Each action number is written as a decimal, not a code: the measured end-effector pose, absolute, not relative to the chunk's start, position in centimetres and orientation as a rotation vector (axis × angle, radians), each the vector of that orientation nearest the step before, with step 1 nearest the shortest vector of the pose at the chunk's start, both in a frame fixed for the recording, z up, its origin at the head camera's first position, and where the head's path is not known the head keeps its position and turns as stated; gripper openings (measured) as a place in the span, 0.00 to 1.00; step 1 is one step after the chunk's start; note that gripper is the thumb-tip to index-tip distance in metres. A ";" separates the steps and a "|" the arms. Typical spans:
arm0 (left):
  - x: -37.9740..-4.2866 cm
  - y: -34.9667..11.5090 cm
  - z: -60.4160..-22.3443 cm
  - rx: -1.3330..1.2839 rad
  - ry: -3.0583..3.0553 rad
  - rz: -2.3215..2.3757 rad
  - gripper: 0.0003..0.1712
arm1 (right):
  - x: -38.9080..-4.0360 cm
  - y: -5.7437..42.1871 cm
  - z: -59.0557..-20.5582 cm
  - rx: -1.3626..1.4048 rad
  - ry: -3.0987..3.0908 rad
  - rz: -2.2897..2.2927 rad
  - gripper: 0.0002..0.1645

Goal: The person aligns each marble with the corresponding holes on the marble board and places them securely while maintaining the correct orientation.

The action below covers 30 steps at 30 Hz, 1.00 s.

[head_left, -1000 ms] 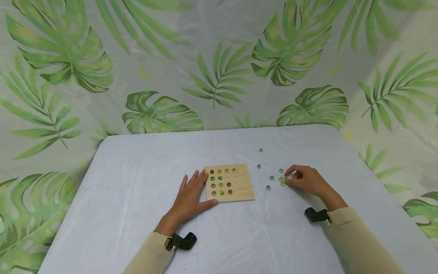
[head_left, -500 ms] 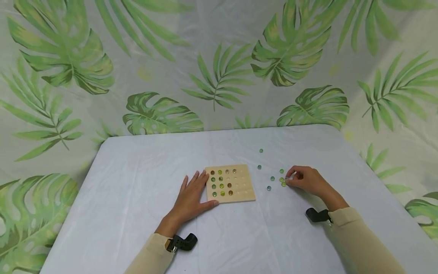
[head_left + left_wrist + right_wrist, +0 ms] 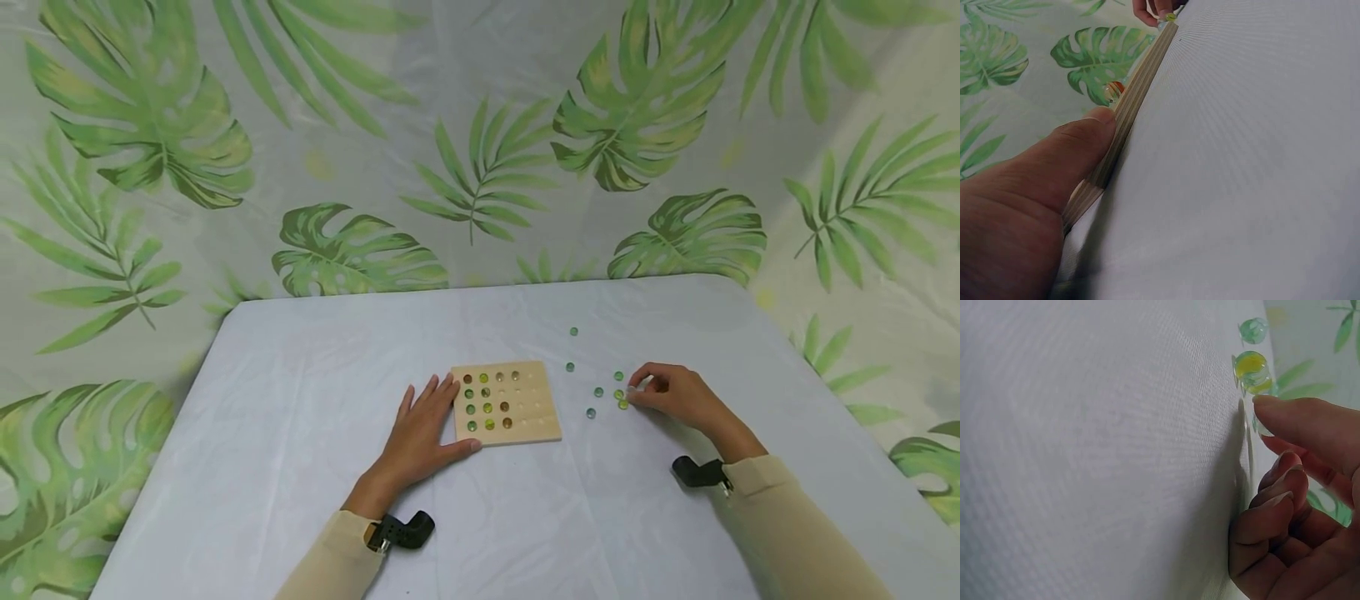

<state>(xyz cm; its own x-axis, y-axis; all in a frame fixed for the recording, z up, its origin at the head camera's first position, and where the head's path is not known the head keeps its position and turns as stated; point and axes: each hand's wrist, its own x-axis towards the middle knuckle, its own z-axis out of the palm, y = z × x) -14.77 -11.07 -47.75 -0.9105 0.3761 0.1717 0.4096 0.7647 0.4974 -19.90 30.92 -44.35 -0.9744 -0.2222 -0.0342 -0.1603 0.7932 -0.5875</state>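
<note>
My left hand rests spread along the left side of a light wooden board. Its thumb presses against the board's front edge. Rows of shallow hollows cover the board; several on the left hold green, yellow and brown marbles, while those to the right are bare. Right of the board, my right hand pinches a pale clear marble between thumb and index finger, close to the cloth. The other fingers curl in. Right beside it lies a yellow-swirled marble.
Several loose marbles lie scattered between the board and my right hand, among them a green one and a bluish one. Another marble lies farther back. A white cloth covers the table; a leaf-print curtain hangs behind.
</note>
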 end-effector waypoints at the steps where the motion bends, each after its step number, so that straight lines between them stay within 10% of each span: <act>1: -14.8 -11.0 -47.7 -0.646 -2.894 -0.834 0.55 | -19.9 31.0 -44.4 -0.311 2.880 -0.928 0.12; 30: -14.6 -10.9 -47.6 -0.623 -2.897 -0.842 0.55 | -20.8 29.6 -42.8 -0.442 2.866 -1.018 0.12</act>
<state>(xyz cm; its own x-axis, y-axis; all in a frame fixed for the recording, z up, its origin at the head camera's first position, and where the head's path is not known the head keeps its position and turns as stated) -14.61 -10.87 -47.60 -0.9163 0.3634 0.1682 0.3969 0.7687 0.5015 -20.78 29.64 -42.80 -0.9565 -0.2900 0.0319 -0.2451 0.7395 -0.6270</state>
